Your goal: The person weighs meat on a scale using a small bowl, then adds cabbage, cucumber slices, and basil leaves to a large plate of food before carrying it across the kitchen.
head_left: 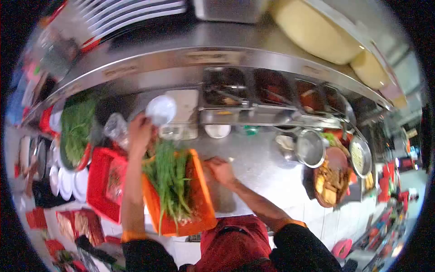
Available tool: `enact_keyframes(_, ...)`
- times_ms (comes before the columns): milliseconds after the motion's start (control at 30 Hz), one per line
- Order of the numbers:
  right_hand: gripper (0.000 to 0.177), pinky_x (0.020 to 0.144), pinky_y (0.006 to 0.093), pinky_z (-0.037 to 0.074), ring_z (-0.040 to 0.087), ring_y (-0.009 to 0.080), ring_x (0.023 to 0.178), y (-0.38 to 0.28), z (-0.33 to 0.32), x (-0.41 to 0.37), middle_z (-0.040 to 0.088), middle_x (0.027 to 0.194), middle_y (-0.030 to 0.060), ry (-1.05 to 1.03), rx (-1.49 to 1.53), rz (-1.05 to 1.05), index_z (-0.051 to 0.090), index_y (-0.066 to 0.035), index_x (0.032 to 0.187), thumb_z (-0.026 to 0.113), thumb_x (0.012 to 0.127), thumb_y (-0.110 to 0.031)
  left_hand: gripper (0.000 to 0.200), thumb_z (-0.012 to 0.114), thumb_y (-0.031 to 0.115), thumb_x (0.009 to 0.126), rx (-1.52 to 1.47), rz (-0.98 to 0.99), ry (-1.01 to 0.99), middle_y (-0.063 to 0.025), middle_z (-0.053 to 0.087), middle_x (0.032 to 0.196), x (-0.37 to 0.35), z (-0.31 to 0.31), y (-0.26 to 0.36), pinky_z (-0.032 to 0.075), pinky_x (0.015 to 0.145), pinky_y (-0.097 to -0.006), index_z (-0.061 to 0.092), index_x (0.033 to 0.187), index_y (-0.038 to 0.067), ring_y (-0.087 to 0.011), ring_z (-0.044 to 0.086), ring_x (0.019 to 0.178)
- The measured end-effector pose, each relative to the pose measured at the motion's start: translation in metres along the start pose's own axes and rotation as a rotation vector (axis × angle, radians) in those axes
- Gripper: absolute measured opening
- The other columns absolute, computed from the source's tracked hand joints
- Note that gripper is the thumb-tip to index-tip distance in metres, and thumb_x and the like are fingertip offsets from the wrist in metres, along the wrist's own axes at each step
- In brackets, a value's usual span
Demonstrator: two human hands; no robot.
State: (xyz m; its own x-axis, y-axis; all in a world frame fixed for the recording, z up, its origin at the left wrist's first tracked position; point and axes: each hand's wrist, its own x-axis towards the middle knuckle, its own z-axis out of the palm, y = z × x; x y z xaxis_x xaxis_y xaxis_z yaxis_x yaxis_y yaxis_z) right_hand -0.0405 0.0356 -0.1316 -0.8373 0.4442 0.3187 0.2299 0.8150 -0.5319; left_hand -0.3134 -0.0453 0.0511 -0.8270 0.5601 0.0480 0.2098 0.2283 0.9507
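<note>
My left hand [140, 129] reaches up past the orange basket [205, 195], its fingers beside the left edge of a small white bowl [161, 110]. Blur hides whether the fingers grip anything. A bunch of green onions [170, 177] lies lengthwise in the basket, green tops toward the back and pale root ends toward me. My right hand [220, 170] is over the steel counter just right of the basket's rim. Its fingers are curled closed, and what they hold, if anything, is too small to make out.
A red basket [97, 181] stands at left, near a container of leafy greens [77, 131]. Steel food pans [274, 88] line the back under a metal shelf [217, 52]. At right are a steel pot [311, 147], a strainer [360, 156] and a brown bowl of food [328, 199].
</note>
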Motion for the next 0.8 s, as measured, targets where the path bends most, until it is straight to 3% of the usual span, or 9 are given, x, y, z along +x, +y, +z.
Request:
enact_keyframes(100, 0.028, 0.076, 0.0345, 0.050, 0.057, 0.0286, 0.088, -0.018, -0.022, 0.002, 0.059, 0.092, 0.0115, -0.052, -0.299, -0.119, 0.059, -0.001, 0.090, 0.058, 0.062, -0.003, 0.008, 0.050, 0.008, 0.087, -0.104, -0.017, -0.103, -0.0047, 0.054, 0.064, -0.061, -0.018, 0.027, 0.039, 0.045, -0.0239, 0.053, 0.088, 0.001, -0.0100, 0.049, 0.050)
enact_keyframes(167, 0.024, 0.074, 0.0304, 0.050, 0.059, 0.0233, 0.081, -0.022, -0.033, -0.001, 0.059, 0.089, 0.0102, 0.163, 0.116, 0.233, 0.057, 0.001, 0.094, 0.059, 0.069, 0.001, 0.008, 0.051, 0.008, 0.087, -0.092, -0.039, -0.064, -0.0036, 0.054, 0.063, -0.106, -0.018, 0.051, 0.040, 0.044, -0.0241, 0.053, 0.086, 0.001, -0.0087, 0.049, 0.050)
enact_keyframes(300, 0.026, 0.073, 0.0255, 0.048, 0.055, 0.0122, 0.083, -0.130, -0.228, -0.004, 0.057, 0.089, 0.0043, 0.202, 1.189, 0.589, 0.054, -0.002, 0.101, 0.063, 0.077, 0.000, 0.005, 0.051, 0.005, 0.086, -0.045, -0.194, -0.304, -0.0055, 0.057, 0.065, -0.172, 0.000, 0.063, 0.047, 0.048, -0.0235, 0.050, 0.088, 0.000, -0.0110, 0.057, 0.052)
enact_keyframes(467, 0.044, 0.054, 0.0231, 0.043, 0.054, 0.0111, 0.064, -0.202, -0.335, -0.029, 0.059, 0.071, 0.0070, 0.349, 1.710, -0.263, 0.045, 0.007, 0.114, 0.051, 0.090, -0.029, 0.013, 0.052, 0.006, 0.087, -0.282, -0.371, -0.467, -0.0112, 0.060, 0.067, -0.234, 0.105, 0.033, 0.051, 0.047, -0.0268, 0.047, 0.091, -0.005, -0.0169, 0.062, 0.055)
enact_keyframes(533, 0.041, 0.062, 0.0286, 0.048, 0.061, 0.0182, 0.074, -0.179, -0.372, -0.041, 0.065, 0.086, 0.0130, 0.193, 1.755, 0.046, 0.046, 0.004, 0.119, 0.057, 0.087, -0.021, 0.013, 0.052, 0.006, 0.087, -0.284, -0.404, -0.441, -0.0117, 0.059, 0.069, -0.254, 0.141, 0.017, 0.052, 0.049, -0.0278, 0.046, 0.092, -0.004, -0.0181, 0.062, 0.055)
enact_keyframes(600, 0.031, 0.080, 0.0329, 0.048, 0.061, 0.0204, 0.090, -0.125, -0.365, -0.067, 0.060, 0.103, 0.0176, 0.218, 1.670, 0.221, 0.053, -0.002, 0.114, 0.058, 0.084, -0.009, 0.014, 0.052, 0.006, 0.087, -0.291, -0.440, -0.405, -0.0122, 0.059, 0.071, -0.269, 0.168, -0.007, 0.054, 0.051, -0.0287, 0.044, 0.094, -0.004, -0.0193, 0.062, 0.056)
enact_keyframes(667, 0.016, 0.068, 0.0323, 0.052, 0.063, 0.0208, 0.077, -0.050, -0.337, -0.063, 0.061, 0.098, 0.0134, 0.191, 0.705, 0.519, 0.060, -0.001, 0.096, 0.058, 0.081, -0.005, 0.015, 0.051, 0.006, 0.088, -0.524, -0.565, -0.149, -0.0140, 0.058, 0.079, -0.281, 0.188, -0.036, 0.055, 0.055, -0.0302, 0.042, 0.098, -0.002, -0.0210, 0.063, 0.060)
enact_keyframes(733, 0.031, 0.059, 0.0329, 0.053, 0.062, 0.0306, 0.073, 0.051, -0.274, -0.075, 0.058, 0.098, 0.0189, 0.184, -0.087, 0.213, 0.055, 0.000, 0.104, 0.056, 0.073, 0.001, 0.015, 0.051, 0.005, 0.088, -0.544, -0.577, -0.066, -0.0142, 0.057, 0.081, -0.286, 0.203, -0.067, 0.055, 0.056, -0.0304, 0.041, 0.098, 0.000, -0.0211, 0.063, 0.062)
enact_keyframes(800, 0.033, 0.060, 0.0351, 0.053, 0.063, 0.0319, 0.075, 0.091, -0.235, -0.070, 0.057, 0.097, 0.0199, -0.026, -0.434, 0.576, 0.052, 0.003, 0.105, 0.055, 0.072, 0.000, 0.013, 0.050, 0.006, 0.089, -0.549, -0.630, 0.036, -0.0143, 0.056, 0.087, -0.285, 0.215, -0.124, 0.055, 0.057, -0.0304, 0.041, 0.098, 0.003, -0.0205, 0.063, 0.064)
